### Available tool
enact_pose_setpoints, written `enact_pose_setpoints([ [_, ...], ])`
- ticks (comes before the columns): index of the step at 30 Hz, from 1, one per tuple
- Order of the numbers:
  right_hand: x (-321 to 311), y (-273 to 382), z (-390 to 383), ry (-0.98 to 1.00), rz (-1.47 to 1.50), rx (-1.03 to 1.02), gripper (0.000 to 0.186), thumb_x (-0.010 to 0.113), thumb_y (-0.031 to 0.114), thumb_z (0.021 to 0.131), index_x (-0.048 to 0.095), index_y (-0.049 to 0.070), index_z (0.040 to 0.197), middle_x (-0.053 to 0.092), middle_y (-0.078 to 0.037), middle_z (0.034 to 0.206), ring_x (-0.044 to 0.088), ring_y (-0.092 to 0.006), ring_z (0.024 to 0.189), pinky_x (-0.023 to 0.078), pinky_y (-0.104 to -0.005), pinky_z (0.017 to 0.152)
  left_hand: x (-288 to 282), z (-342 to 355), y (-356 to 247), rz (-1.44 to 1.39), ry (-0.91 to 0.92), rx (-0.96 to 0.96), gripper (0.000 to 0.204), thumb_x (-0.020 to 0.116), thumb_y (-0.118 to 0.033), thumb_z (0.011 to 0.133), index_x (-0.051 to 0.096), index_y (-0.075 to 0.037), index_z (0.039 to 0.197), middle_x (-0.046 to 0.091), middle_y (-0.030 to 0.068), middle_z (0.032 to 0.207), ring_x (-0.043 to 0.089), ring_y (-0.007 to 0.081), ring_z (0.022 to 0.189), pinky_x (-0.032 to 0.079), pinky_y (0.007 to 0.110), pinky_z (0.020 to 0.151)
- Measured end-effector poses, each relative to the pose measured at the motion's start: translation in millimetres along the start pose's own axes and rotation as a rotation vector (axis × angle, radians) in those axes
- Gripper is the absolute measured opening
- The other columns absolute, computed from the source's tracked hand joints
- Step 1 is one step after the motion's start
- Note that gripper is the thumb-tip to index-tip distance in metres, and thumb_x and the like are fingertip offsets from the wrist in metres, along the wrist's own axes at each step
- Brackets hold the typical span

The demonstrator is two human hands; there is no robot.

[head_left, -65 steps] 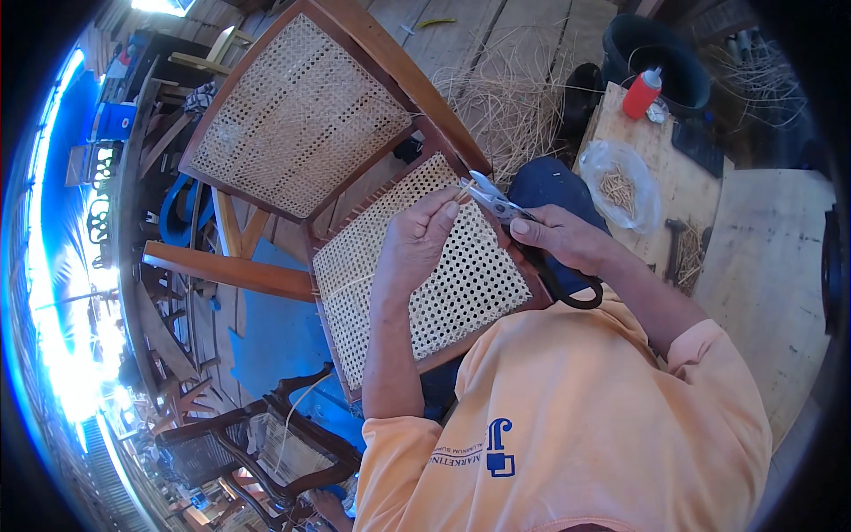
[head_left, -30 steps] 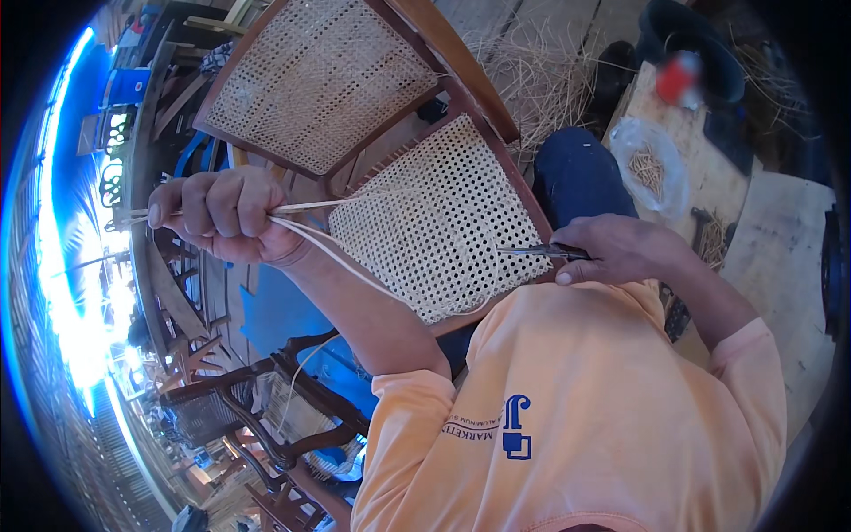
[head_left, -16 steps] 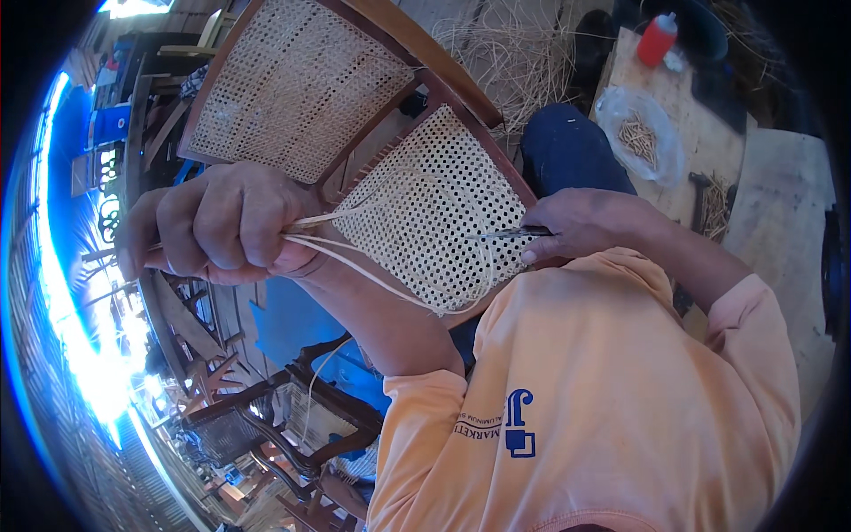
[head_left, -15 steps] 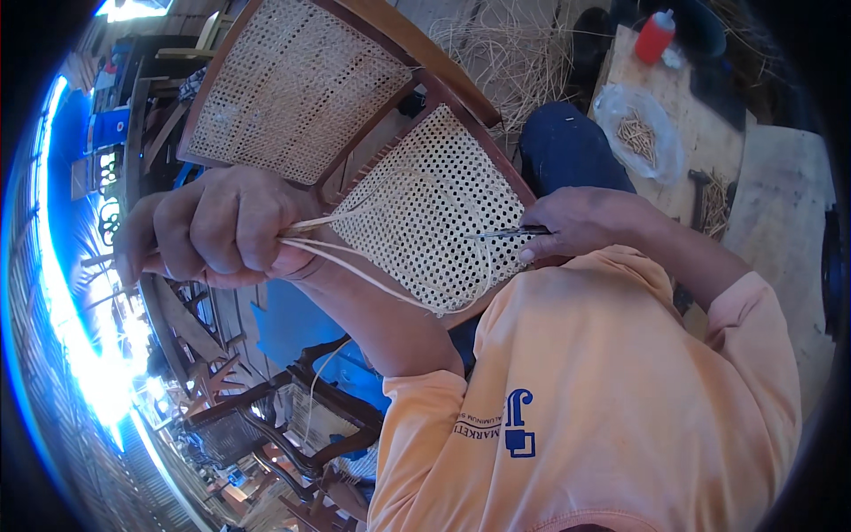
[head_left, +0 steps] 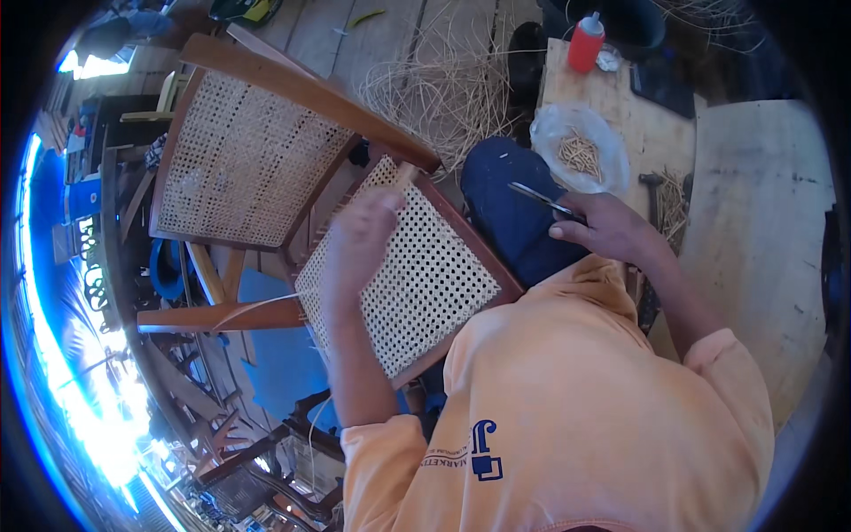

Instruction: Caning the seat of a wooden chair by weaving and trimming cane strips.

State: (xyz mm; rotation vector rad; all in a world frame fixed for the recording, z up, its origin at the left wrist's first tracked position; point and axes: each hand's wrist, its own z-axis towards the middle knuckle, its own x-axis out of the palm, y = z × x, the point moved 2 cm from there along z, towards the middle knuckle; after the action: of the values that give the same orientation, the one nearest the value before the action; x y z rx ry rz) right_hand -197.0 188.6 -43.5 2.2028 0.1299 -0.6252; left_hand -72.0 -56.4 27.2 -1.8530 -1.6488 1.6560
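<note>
My left hand (head_left: 362,232), smeared by motion, is over the woven cane seat (head_left: 434,275) of a wooden chair. Its fingers are near the seat's far corner, and whether they hold anything is unclear. A small pale tan piece (head_left: 404,175) shows at that corner, just past the fingertips. Loose cane strands (head_left: 257,307) stick out from the seat's left edge. In my right hand (head_left: 612,229) is a slim pointed metal tool (head_left: 538,197) with a dark handle. It is raised above my dark-clothed knee (head_left: 501,208), point toward the far left.
The chair's cane back (head_left: 248,160) rises at the far left. Loose cane strips (head_left: 434,97) litter the plank floor. At the right, a board carries a red squeeze bottle (head_left: 586,43), a plastic bag of small wooden pegs (head_left: 579,152) and a hammer (head_left: 652,191).
My left hand has left the drawn-up cane strands and moved right, over the seat. My right hand with the tool has moved off the seat to above my knee. The view has shifted.
</note>
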Motion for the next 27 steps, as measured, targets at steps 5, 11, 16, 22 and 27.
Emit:
enact_pose_setpoints([
  [5,-6.9,-5.5,-1.3,-0.065,-0.028,-0.103,0.043,0.057,0.038,0.079,0.053,0.001,0.101,0.058,-0.019,0.089,0.055,-0.0359,0.087,0.043,-0.0393,0.076,42.4,0.2,18.3,-0.463,0.317,0.027,0.024,0.050,-0.019,0.089,0.059,0.000,0.100,0.038,-0.0075,0.061,0.032,0.0015,0.053,0.025,0.016,0.046],
  [11,-6.6,15.6,17.1,0.075,-0.235,-0.133,0.046,0.056,0.039,0.079,0.051,0.002,0.105,0.056,-0.019,0.097,0.053,-0.0349,0.092,0.042,-0.0401,0.080,48.4,3.2,27.7,-0.417,0.364,-0.011,0.030,0.050,-0.018,0.088,0.056,0.003,0.109,0.043,-0.0048,0.065,0.038,0.0023,0.058,0.033,0.017,0.053],
  [16,2.5,26.5,29.5,0.052,-0.251,-0.215,0.046,0.054,0.041,0.080,0.052,0.002,0.104,0.056,-0.019,0.093,0.054,-0.0345,0.091,0.042,-0.0403,0.079,49.4,-0.4,22.0,-0.232,0.329,0.017,0.028,0.049,-0.015,0.087,0.057,0.001,0.109,0.044,-0.0042,0.064,0.038,0.0035,0.057,0.034,0.019,0.052],
  [22,1.8,29.0,31.5,0.027,-0.280,-0.212,0.046,0.054,0.042,0.079,0.053,0.002,0.101,0.057,-0.018,0.092,0.054,-0.0342,0.089,0.043,-0.0407,0.077,47.3,3.9,19.0,-0.161,0.385,0.010,0.028,0.048,-0.013,0.085,0.059,-0.001,0.107,0.051,-0.0020,0.067,0.043,0.0043,0.059,0.037,0.020,0.055],
  [27,2.1,26.0,35.3,0.010,-0.277,-0.186,0.046,0.054,0.043,0.079,0.053,0.002,0.100,0.057,-0.018,0.090,0.054,-0.0341,0.088,0.043,-0.0404,0.076,51.6,13.3,22.9,-0.157,0.381,0.063,0.029,0.047,-0.011,0.083,0.059,-0.001,0.107,0.058,0.0019,0.076,0.048,0.0066,0.067,0.041,0.021,0.063],
])
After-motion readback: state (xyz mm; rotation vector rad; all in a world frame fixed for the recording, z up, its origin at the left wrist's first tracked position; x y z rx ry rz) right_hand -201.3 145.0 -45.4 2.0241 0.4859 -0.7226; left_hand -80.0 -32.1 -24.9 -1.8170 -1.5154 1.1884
